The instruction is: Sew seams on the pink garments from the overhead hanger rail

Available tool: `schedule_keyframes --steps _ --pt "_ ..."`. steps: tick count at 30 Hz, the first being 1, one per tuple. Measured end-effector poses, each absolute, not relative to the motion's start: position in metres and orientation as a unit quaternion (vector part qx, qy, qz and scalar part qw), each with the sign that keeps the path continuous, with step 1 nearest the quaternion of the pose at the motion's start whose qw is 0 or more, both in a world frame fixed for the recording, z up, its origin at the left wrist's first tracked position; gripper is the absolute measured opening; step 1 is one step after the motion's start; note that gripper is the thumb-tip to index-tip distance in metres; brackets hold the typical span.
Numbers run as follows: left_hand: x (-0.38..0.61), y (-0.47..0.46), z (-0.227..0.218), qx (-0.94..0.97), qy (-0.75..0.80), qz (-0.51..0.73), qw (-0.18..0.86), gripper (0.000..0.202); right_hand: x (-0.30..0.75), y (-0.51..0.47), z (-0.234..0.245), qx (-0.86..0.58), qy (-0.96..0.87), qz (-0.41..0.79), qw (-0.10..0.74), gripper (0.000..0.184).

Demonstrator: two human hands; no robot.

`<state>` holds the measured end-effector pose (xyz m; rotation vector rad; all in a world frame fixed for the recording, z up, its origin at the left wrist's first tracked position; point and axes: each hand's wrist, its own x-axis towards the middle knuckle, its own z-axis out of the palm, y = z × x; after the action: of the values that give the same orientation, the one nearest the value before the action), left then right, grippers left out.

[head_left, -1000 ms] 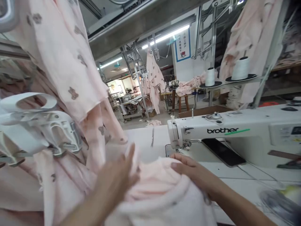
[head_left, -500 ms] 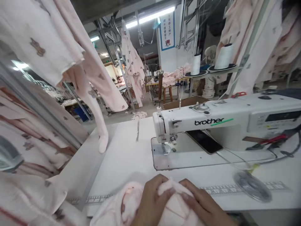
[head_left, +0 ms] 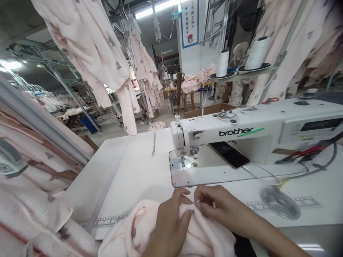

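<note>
A pale pink fleece garment [head_left: 144, 225] lies bunched at the near edge of the sewing table, its folds heaped around a rolled opening on the left. My left hand [head_left: 174, 223] grips a raised fold of it between thumb and fingers. Close beside, my right hand [head_left: 214, 203] pinches the top edge of the same fold with thumb and forefinger. Both hands are just in front of the white sewing machine [head_left: 241, 132], whose needle and presser foot [head_left: 183, 163] stand above a metal plate with no cloth under them.
A phone [head_left: 230, 155] lies under the machine arm, with a white cable running from it. Right of my hands is a clear round plastic item [head_left: 280, 202] on a printed ruler strip [head_left: 308, 201]. Pink garments [head_left: 93, 46] hang at the left; thread cones [head_left: 257, 53] stand behind.
My right hand has shifted from lying over the fold to pinching its upper edge, with more forearm showing. The hanging garment at the left has swung away from the table. The view has tilted slightly.
</note>
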<state>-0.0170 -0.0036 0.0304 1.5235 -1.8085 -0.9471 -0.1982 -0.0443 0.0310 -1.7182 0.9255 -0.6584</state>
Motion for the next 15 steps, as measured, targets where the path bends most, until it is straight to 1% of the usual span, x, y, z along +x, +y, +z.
schedule_keyframes --steps 2,3,5,7,9,10,12,14,15 --pt "-0.014 -0.003 0.031 0.548 -0.703 -0.349 0.289 0.040 -0.199 -0.054 0.031 -0.672 0.346 -0.235 0.611 0.007" --pt "-0.012 -0.003 0.031 0.533 -0.711 -0.349 0.296 0.040 -0.198 -0.059 0.030 -0.640 0.320 -0.207 0.667 0.010" --pt "-0.009 -0.002 0.027 0.511 -0.718 -0.341 0.328 0.035 -0.194 -0.067 0.026 -0.567 0.273 -0.152 0.762 0.016" --pt "-0.006 0.001 0.020 0.498 -0.724 -0.312 0.362 0.027 -0.187 -0.070 0.018 -0.503 0.246 -0.128 0.818 0.019" --pt "-0.003 0.005 0.015 0.508 -0.724 -0.278 0.375 0.022 -0.180 -0.067 0.009 -0.454 0.243 -0.131 0.847 0.022" --pt "-0.003 0.006 0.013 0.520 -0.720 -0.267 0.374 0.023 -0.176 -0.065 0.004 -0.437 0.248 -0.136 0.854 0.022" --pt "-0.002 0.008 0.012 0.539 -0.714 -0.265 0.361 0.033 -0.172 -0.061 -0.004 -0.413 0.262 -0.151 0.859 0.020" --pt "-0.001 0.007 0.015 0.535 -0.715 -0.284 0.349 0.039 -0.172 -0.056 -0.007 -0.419 0.275 -0.173 0.848 0.023" --pt "-0.002 0.005 0.017 0.533 -0.711 -0.298 0.349 0.039 -0.172 -0.054 -0.006 -0.445 0.283 -0.200 0.826 0.025"
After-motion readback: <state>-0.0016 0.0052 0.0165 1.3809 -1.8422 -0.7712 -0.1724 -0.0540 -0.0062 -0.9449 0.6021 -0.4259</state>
